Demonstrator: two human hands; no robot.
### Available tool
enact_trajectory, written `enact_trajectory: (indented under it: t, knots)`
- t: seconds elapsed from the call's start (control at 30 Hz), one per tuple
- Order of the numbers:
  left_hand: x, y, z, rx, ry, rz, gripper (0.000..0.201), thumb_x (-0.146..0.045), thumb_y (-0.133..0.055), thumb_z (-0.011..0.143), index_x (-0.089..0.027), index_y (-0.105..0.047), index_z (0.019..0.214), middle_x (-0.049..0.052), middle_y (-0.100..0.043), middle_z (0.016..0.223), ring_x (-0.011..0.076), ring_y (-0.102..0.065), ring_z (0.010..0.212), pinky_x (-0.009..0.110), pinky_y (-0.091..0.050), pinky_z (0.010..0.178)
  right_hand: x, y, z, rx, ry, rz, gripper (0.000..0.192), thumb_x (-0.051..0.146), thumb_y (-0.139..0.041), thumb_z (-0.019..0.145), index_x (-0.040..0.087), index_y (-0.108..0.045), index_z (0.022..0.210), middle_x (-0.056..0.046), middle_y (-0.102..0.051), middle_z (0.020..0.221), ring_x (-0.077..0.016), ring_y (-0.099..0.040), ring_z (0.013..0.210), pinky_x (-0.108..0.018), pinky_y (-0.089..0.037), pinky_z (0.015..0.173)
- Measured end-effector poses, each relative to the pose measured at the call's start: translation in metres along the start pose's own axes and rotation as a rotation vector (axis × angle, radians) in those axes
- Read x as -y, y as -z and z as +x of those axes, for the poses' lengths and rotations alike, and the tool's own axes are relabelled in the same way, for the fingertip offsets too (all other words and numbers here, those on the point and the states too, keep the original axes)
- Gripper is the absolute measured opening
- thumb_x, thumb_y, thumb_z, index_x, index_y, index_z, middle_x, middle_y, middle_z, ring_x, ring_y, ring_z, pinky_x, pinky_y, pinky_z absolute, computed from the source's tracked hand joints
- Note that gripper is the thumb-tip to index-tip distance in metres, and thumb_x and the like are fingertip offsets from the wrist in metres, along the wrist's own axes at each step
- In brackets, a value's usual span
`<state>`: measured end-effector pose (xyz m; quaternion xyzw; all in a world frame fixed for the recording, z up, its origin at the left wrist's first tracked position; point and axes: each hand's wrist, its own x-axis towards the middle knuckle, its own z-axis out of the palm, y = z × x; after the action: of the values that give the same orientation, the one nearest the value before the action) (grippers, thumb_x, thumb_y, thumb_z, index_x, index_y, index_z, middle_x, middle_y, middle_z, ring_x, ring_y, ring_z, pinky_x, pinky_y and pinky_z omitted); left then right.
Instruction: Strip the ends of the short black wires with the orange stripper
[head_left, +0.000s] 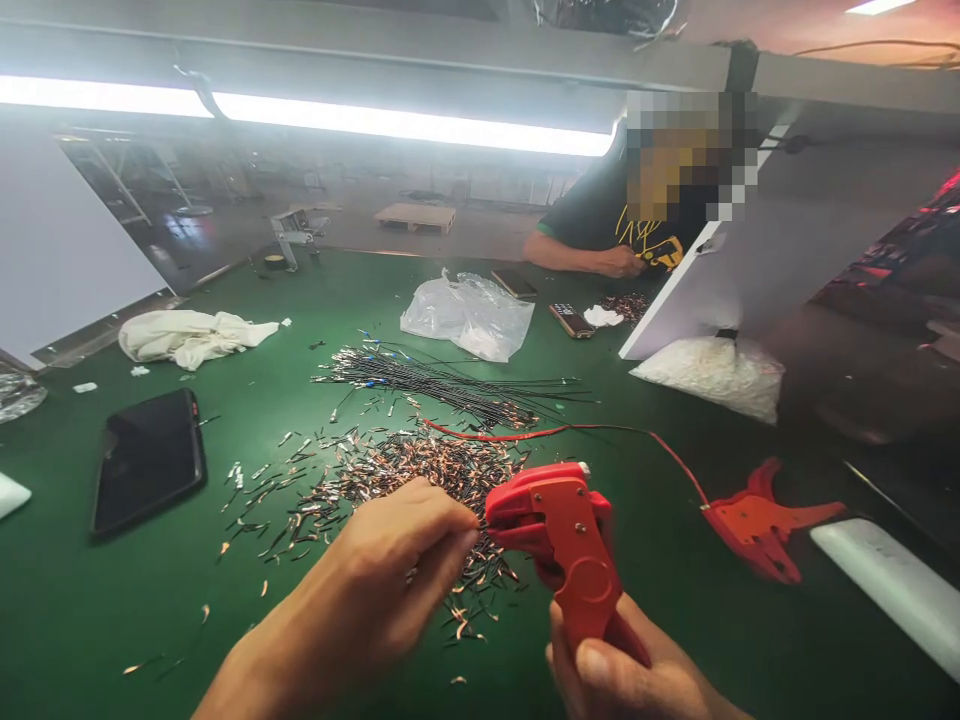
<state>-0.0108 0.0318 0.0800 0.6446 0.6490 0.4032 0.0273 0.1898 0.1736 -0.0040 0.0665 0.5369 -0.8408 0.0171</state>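
The green desk (pixel 67 600) fills most of what we see, with a long, bright light tube (pixel 420 122) above it. At its far right side a person in a dark sleeve (pixel 589 205) rests a forearm on the edge. A crumpled clear plastic bag (pixel 472 318) lies towards the back, and just in front of it is a loose bundle of black wires (pixel 442 385), some with blue or silvery ends. Nearer us spreads a heap of short black and copper-coloured pieces (pixel 427 460) (a few have strayed well out to the left). Our left hand (pixel 405 580) is over the near part of this heap, and our right hand (pixel 630 670) is to the right, its grip clenched round the handles of a red hand tool (pixel 577 525). A dark phone (pixel 150 455) lies flat at our left; a second red tool (pixel 772 515) lies at our right. Smallest is a thin dark wire (pixel 482 528), pinched in the left grip between thumb and finger, its visible bit running to the mouth of the held tool.
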Motion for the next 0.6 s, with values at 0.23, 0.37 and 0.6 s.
enact_trajectory:
  t: [0.23,0.37,0.6]
  knots:
    - [-0.001,0.001,0.002,0.001,0.052,-0.018,0.02,-0.006,-0.051,0.091,-0.016,-0.063,0.078,-0.004,-0.056,0.063,0.0067,-0.05,0.057,0.018,-0.039,0.054,0.026,-0.013,0.0,0.026,-0.084,-0.078,0.046,0.058,-0.066,0.082,0.017,-0.051,0.068,0.006,-0.038,0.058,-0.0067,-0.03,0.051,-0.021,-0.025,0.046]
    - [-0.002,0.002,0.002,0.022,0.068,-0.068,0.019,-0.008,-0.052,0.091,-0.016,-0.064,0.078,-0.004,-0.058,0.064,0.0052,-0.05,0.055,0.015,-0.037,0.053,0.022,-0.012,0.004,0.061,0.006,-0.064,0.044,0.056,-0.061,0.086,0.014,-0.056,0.071,0.002,-0.046,0.06,-0.0086,-0.04,0.054,-0.021,-0.032,0.05]
    - [-0.006,0.004,0.002,0.044,0.092,-0.067,0.02,-0.009,-0.053,0.089,-0.016,-0.063,0.073,-0.007,-0.05,0.058,0.0051,-0.042,0.05,0.016,-0.032,0.047,0.02,-0.01,0.006,0.099,0.037,-0.082,0.044,0.057,-0.059,0.086,0.015,-0.057,0.072,0.002,-0.047,0.06,-0.0094,-0.041,0.052,-0.021,-0.031,0.049]
